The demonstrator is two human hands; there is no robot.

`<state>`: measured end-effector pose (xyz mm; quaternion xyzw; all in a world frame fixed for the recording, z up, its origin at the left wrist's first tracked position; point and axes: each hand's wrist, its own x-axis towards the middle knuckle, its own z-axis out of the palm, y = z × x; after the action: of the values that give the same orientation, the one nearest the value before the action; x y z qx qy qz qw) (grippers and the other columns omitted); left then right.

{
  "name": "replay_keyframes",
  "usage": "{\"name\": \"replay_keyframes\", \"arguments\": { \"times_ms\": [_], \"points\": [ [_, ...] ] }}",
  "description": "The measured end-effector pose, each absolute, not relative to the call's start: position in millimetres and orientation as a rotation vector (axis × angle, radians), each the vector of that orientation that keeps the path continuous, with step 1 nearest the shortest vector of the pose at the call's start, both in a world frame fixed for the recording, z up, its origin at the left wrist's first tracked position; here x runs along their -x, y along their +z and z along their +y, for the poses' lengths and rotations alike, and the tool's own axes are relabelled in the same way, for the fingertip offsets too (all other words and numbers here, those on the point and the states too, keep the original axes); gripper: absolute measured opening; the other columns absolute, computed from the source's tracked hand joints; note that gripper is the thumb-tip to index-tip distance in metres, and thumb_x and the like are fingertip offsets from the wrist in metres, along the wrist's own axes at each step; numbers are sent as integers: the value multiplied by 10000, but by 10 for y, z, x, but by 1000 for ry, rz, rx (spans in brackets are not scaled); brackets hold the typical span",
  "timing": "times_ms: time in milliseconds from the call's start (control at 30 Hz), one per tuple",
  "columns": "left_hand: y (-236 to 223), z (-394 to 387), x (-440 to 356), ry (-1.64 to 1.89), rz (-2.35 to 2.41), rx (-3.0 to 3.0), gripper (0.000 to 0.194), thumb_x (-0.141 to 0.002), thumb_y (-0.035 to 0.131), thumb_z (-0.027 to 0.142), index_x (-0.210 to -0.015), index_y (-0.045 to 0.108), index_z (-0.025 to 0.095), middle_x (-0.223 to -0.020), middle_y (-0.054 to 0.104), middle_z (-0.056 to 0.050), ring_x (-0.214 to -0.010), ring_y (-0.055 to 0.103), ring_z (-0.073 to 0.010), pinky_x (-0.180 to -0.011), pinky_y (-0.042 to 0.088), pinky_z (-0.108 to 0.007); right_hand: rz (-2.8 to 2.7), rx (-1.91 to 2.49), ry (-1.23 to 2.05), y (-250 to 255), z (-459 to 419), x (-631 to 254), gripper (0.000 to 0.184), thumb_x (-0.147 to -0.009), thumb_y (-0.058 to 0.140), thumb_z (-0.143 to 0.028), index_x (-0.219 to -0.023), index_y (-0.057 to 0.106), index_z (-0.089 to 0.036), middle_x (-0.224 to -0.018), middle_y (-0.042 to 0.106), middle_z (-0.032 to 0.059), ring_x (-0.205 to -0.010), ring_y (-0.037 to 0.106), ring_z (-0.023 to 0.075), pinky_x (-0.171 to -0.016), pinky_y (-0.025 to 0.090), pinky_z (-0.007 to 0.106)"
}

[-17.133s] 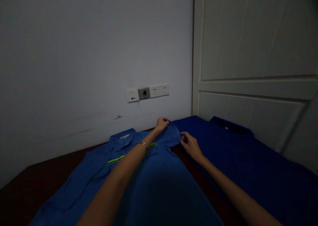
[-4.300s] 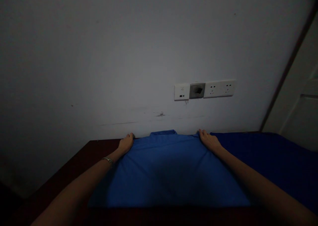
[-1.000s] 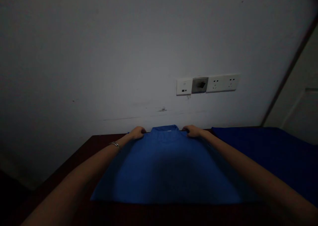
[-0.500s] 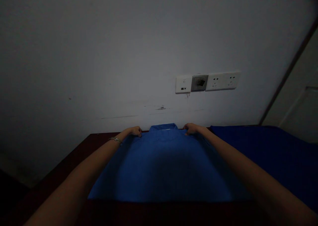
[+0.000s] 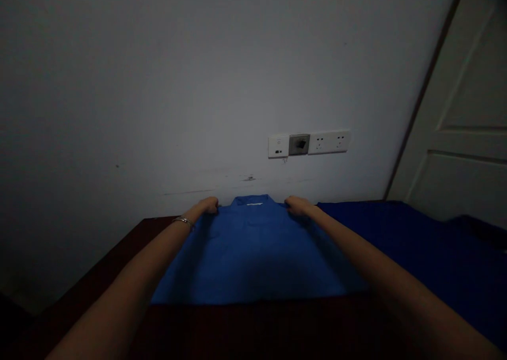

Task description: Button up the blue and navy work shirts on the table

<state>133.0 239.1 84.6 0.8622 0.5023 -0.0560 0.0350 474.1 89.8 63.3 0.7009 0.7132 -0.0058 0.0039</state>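
A bright blue shirt point(image 5: 253, 249) lies folded into a rectangle on the dark brown table point(image 5: 119, 259), its collar toward the wall. My left hand point(image 5: 208, 205) grips the far left corner of the fold beside the collar, fingers curled on the cloth. A thin bracelet sits on that wrist. My right hand point(image 5: 297, 205) grips the far right corner the same way. Both arms stretch forward over the shirt's two sides.
A darker blue garment point(image 5: 415, 249) is spread over the table to the right. The white wall stands right behind the table's far edge, with a row of sockets point(image 5: 309, 143). A white panelled door point(image 5: 463, 128) is at the right.
Over the last second my hands stay at the shirt's far corners. The view has turned right, showing more of the door. Earlier the shirt lay open; later my hands held the fold's outer corners.
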Motion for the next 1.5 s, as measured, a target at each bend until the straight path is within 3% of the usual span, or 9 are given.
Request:
{"name": "replay_keyframes", "arguments": {
  "times_ms": [233, 433, 633, 900, 1133, 1500],
  "points": [
    [1625, 2140, -1496, -156, 1555, -2824, 333, -614, 596, 237, -920, 645, 115, -951, 646, -108, -863, 577, -202, -737, 439, -236, 2401, -2184, 46, 1356, 259, -5011, 367, -764, 536, -324, -1053, 589, -104, -1069, 611, 136, -956, 560, 223, -769, 406, 248],
    [2275, 1543, -1651, -85, 1441, -2975, 310, -722, 494, 279, -950, 635, 125, -964, 651, -81, -859, 583, -175, -768, 437, -223, 2579, -2231, 30, 1984, -586, -5278, 367, -740, 543, -359, -988, 606, -96, -972, 637, 104, -845, 572, 195, -717, 409, 244],
    [2706, 377, -1849, 37, 1502, -3136, 336, -767, 448, 311, -1022, 594, 148, -1014, 638, -76, -896, 577, -169, -771, 432, -209, 2880, -2176, -246, 2435, -1825, -5597, 357, -679, 590, -408, -876, 623, -112, -872, 643, 69, -790, 573, 182, -697, 419, 255],
    [3218, -417, -2519, 203, 1712, -3304, 326, -761, 436, 310, -1025, 598, 208, -1041, 631, -85, -928, 584, -218, -768, 438, -273, 2896, -2435, -507, 2940, -2907, -5778, 385, -623, 658, -457, -815, 617, -125, -777, 630, 49, -670, 551, 137, -591, 417, 231],
    [3173, -1681, -3954, 381, 2016, -3184, 329, -760, 466, 256, -1036, 613, 151, -1042, 615, -161, -967, 569, -278, -800, 440, -354, 2902, -2423, -556, 2935, -3921, -6889, 349, -617, 670, -464, -737, 598, -143, -712, 614, 44, -598, 533, 125, -511, 392, 220],
    [3007, -1440, -5054, 518, 1725, -3118, 324, -729, 524, 149, -1032, 603, 69, -993, 627, -190, -969, 579, -245, -803, 452, -274, 2700, -2504, -619, 2772, -4436, -6931, 385, -645, 602, -519, -772, 591, -155, -749, 610, 41, -630, 539, 141, -514, 383, 223]
  ]
}}
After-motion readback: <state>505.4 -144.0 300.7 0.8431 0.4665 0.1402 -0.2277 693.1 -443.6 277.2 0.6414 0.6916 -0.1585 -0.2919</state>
